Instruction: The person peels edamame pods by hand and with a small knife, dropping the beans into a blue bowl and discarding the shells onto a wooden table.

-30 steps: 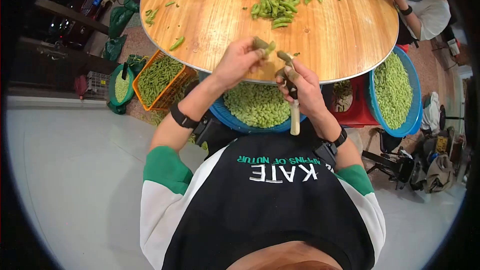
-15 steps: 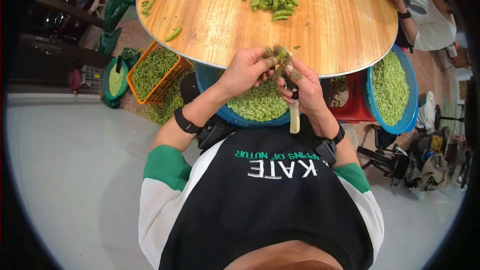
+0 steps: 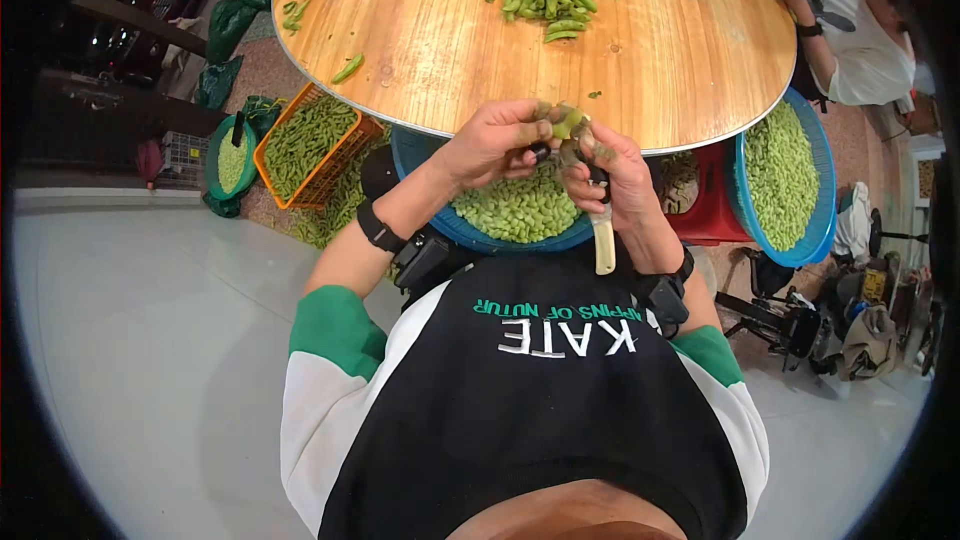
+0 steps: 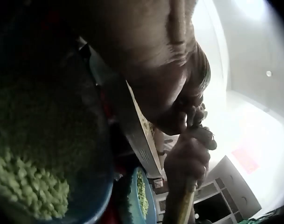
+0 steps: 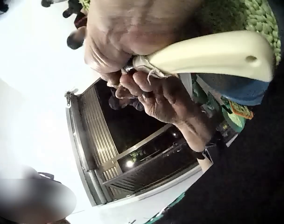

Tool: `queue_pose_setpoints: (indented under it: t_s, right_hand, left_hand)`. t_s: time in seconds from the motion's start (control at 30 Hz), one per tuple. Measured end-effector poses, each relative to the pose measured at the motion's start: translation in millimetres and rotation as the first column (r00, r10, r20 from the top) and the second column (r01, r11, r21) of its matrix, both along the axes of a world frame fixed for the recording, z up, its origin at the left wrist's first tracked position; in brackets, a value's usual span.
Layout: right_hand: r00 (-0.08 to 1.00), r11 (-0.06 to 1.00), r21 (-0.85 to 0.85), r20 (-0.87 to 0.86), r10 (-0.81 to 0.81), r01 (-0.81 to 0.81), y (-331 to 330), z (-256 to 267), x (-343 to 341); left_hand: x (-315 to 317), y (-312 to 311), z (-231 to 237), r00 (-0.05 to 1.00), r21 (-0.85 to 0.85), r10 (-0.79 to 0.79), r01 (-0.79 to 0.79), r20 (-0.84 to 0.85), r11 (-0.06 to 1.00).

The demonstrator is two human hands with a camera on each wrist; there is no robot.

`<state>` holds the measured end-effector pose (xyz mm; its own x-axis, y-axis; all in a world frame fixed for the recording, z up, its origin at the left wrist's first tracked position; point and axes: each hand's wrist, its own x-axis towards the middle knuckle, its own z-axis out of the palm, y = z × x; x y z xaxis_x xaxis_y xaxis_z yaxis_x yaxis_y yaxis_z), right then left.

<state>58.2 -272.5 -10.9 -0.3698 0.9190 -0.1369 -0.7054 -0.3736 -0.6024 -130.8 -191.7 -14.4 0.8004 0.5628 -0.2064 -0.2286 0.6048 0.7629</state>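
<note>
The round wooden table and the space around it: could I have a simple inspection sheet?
Surface: wooden table, with a pile of pods toward its far side.
Job's things: green pod, partly hidden; pale-handled tool; blue tub of shelled beans below.
Clutter: loose pods on the table's left.
Grip: left hand pinches the green pod; right hand holds the tool.
Cables: nothing seen.
Surroundings: orange crate of pods, left; blue basin and another person, right.

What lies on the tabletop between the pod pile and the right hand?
In the head view, mostly bare wooden tabletop, with one small green scrap, lies between the pod pile and the right hand.
</note>
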Motion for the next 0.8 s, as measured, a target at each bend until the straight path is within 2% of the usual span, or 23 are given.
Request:
queue_pose_setpoints:
  t_s: [0.03,0.1,0.23,0.27,0.3,0.33,0.37,0.4,0.43,0.47,0.53,0.6,0.67,0.7,0.73,0.77,0.8]
  right_hand:
    - [1.0,1.0,-0.001,0.0,0.002,-0.002,0.2,-1.7,1.5]
    - [0.986,0.995,-0.07,-0.156,0.059,-0.07,-0.6,-4.5,3.6]
    - [0.968,0.994,-0.069,-0.243,0.067,-0.086,0.3,-11.2,3.0]
    - [0.962,0.989,-0.133,-0.273,0.021,-0.06,1.4,-14.1,3.9]
    - [0.954,0.98,-0.196,-0.299,-0.026,-0.035,1.5,-17.1,4.6]
    - [0.954,0.98,-0.197,-0.298,-0.023,-0.037,1.5,-20.9,4.9]
    - [0.944,0.983,-0.176,-0.331,-0.005,-0.057,2.4,-24.8,4.7]
    - [0.932,0.985,-0.156,-0.363,0.013,-0.074,2.8,-26.8,4.4]
    - [0.932,0.984,-0.158,-0.363,0.013,-0.076,1.8,-27.2,3.6]
    - [0.922,0.981,-0.17,-0.386,0.017,-0.09,1.5,-25.6,2.2]
    - [0.913,0.978,-0.182,-0.408,0.021,-0.104,2.2,-20.5,-0.1]
    - [0.888,0.947,-0.299,-0.458,-0.034,-0.118,1.3,-15.1,-3.4]
    - [0.904,0.97,-0.23,-0.426,-0.03,-0.077,-1.4,-18.5,-4.4]
    - [0.918,0.986,-0.163,-0.395,-0.03,-0.038,-3.3,-18.7,-5.1]
    - [0.919,0.985,-0.166,-0.393,-0.033,-0.036,-5.2,-17.0,-5.0]
    - [0.944,0.987,-0.159,-0.326,-0.048,-0.005,-5.8,-8.9,-6.9]
    - [0.964,0.989,-0.146,-0.258,-0.062,0.025,-5.3,-4.2,-7.7]
  left_hand:
    - [-0.1,0.3,-3.9,1.0,-0.001,0.002,-0.002,0.0,1.0]
    - [1.9,-1.2,-10.7,0.968,-0.164,-0.095,0.135,0.231,0.977]
    - [6.1,-8.6,-8.8,0.965,-0.221,-0.092,0.148,0.246,0.964]
    - [8.9,-10.8,-1.4,0.998,0.135,0.01,-0.001,-0.062,0.991]
    - [10.8,-12.6,3.4,0.928,0.501,0.214,-0.035,-0.305,0.865]
    - [11.1,-13.2,4.9,0.928,0.5,0.216,-0.037,-0.305,0.865]
    - [10.9,-12.9,6.3,0.881,0.886,0.429,-0.026,-0.198,0.464]
    - [10.7,-13.0,7.7,0.837,0.996,0.548,0.044,0.005,-0.077]
    - [9.3,-13.3,9.2,0.838,0.99,0.546,0.076,0.001,-0.12]
    - [8.6,-15.4,10.6,0.836,0.99,0.548,0.076,0.001,-0.118]
    - [8.2,-19.3,12.5,0.785,0.929,0.618,0.263,-0.05,-0.259]
    - [7.6,-15.5,3.4,0.805,0.938,0.593,0.222,-0.023,-0.265]
    - [9.4,-12.9,2.9,0.824,0.944,0.567,0.177,0.012,-0.277]
    - [10.7,-14.4,5.6,0.836,0.999,0.548,0.04,-0.031,-0.004]
    - [11.9,-17.3,8.5,0.853,0.957,0.517,-0.092,-0.068,0.276]
    - [13.1,-21.2,11.9,0.853,0.956,0.517,-0.093,-0.067,0.278]
    - [14.6,-24.5,16.0,0.871,0.779,0.467,-0.183,-0.155,0.599]
